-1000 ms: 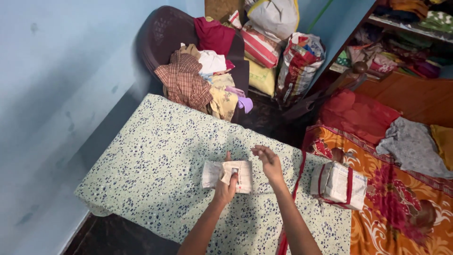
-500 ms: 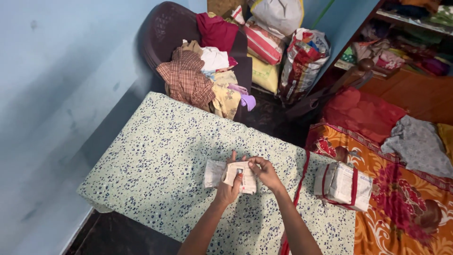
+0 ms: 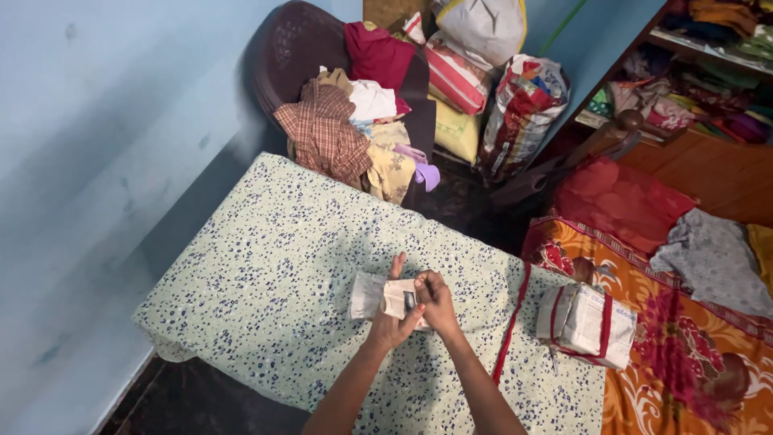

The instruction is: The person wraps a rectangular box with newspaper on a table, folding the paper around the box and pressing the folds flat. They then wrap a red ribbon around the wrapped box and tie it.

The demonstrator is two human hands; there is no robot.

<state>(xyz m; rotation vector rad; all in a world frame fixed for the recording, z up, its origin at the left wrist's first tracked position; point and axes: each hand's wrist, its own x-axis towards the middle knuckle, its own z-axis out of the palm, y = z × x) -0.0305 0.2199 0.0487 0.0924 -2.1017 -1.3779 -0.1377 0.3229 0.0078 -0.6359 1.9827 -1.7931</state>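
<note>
A small folded pale cloth [image 3: 372, 295] lies on a table covered with a cream flowered sheet [image 3: 266, 282]. My left hand [image 3: 392, 322] presses flat on the near end of the cloth, thumb raised. My right hand [image 3: 437, 302] rests right beside it, fingers curled over the cloth's right edge and pinching it. Both hands touch the cloth and each other.
A folded white garment with red trim [image 3: 586, 324] sits at the table's right end. A dark plastic chair [image 3: 298, 56] piled with clothes stands behind. Bags [image 3: 523, 105] lean at the back. An orange flowered bedspread [image 3: 684, 338] lies to the right, a blue wall on the left.
My right hand moved left from hovering above the cloth and came down onto its right edge beside my left hand. The cloth looks folded smaller.
</note>
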